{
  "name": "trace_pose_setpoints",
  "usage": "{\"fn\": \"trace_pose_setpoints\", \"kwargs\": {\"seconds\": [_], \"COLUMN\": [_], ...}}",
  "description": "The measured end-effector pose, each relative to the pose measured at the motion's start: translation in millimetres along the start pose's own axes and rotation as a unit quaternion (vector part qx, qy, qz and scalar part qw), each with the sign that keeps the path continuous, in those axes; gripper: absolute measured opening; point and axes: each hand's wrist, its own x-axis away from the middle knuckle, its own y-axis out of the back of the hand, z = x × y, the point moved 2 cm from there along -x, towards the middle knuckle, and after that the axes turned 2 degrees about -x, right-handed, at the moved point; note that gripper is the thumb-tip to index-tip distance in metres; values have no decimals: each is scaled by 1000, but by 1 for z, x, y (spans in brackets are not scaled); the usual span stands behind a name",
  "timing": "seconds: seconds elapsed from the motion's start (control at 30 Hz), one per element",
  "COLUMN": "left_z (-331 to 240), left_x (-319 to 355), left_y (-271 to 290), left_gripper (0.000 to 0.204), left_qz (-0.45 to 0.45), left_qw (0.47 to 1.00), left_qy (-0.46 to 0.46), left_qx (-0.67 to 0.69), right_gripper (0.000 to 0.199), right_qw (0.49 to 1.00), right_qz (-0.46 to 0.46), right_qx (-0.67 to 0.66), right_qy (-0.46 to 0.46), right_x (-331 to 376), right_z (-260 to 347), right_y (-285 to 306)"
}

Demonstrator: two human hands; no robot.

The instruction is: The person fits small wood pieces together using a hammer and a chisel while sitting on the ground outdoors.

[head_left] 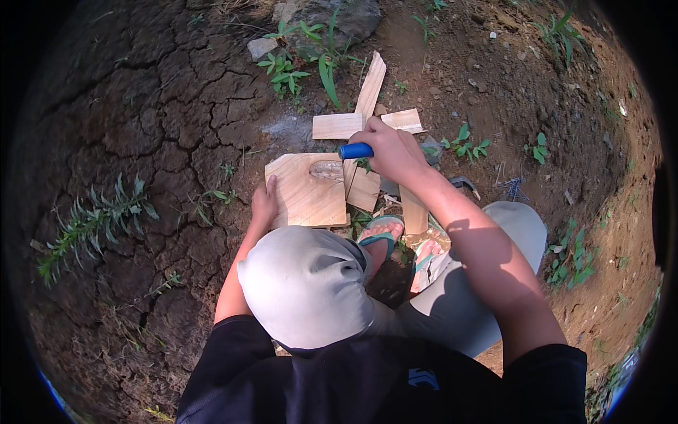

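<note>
My left hand (pixel 264 203) grips the left edge of a pale wooden board (pixel 300 191), its fingers partly hidden along the side. The board has one cut corner and a dark, rough knot near its upper right. My right hand (pixel 395 150) is closed round a blue cylindrical handle (pixel 355 151), whose blunt end points left over the board's upper right corner. Beyond my right forearm shows a dark, curved metal piece (pixel 464 185); I cannot tell if it joins the handle.
Loose wood offcuts lie ahead: a long strip (pixel 372 81), a short piece (pixel 337 126) and another piece (pixel 404 120). A wood slat (pixel 414 212) is near my sandalled feet (pixel 382 237). Nails (pixel 514 189) lie right. A large rock (pixel 339 21) and weeds stand on cracked soil.
</note>
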Motion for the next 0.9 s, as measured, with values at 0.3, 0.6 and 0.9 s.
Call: {"fn": "trace_pose_setpoints", "kwargs": {"seconds": [0.3, 0.6, 0.9], "left_z": [63, 85, 106], "left_x": [6, 32, 50], "left_y": [-27, 23, 22], "left_gripper": [63, 55, 35], "left_qz": [4, 7, 121], "left_qw": [980, 987, 982], "left_qy": [46, 70, 66], "left_qx": [191, 147, 130], "right_gripper": [38, 39, 37], "right_qw": [1000, 999, 999], "right_qz": [23, 36, 14], "right_qx": [-11, -17, -26], "right_qy": [-4, -24, -21], "right_x": [-2, 0, 0], "right_z": [4, 7, 13], "right_y": [-3, 1, 18]}}
